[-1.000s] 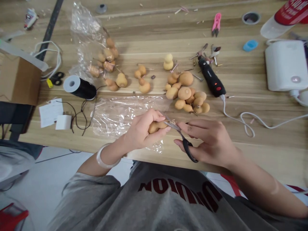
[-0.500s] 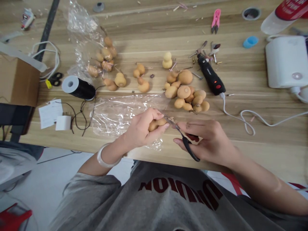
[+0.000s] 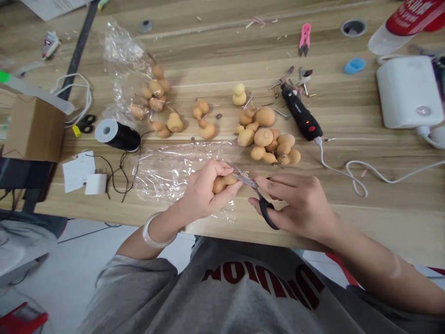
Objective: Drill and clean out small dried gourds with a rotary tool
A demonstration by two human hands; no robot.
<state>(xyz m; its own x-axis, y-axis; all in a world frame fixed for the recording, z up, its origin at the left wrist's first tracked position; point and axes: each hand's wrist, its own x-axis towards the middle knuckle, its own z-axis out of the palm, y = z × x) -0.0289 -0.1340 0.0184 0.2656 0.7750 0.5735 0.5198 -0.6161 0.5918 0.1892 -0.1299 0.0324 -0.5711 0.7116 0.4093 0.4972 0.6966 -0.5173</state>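
Tan gourd (image 3: 219, 185), black-handled scissors (image 3: 250, 182), pink-handled snips (image 3: 305, 33), streaked brown tabletop (image 3: 389, 213), grey shirt (image 3: 232, 306) with maroon lettering (image 3: 251, 274)

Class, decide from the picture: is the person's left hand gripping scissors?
No: the left hand holds a small gourd, while the right hand grips the black-handled scissors.

Wooden table (image 3: 389, 204), gourds (image 3: 263, 137), thread spool (image 3: 125, 138)

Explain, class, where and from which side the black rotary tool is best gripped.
Probably around the middle of the black rotary tool, from the person's right: its long body lies slantwise, gourds lie to its left, loose metal bits lie around its far tip, and the white cable and red button mark the near end.
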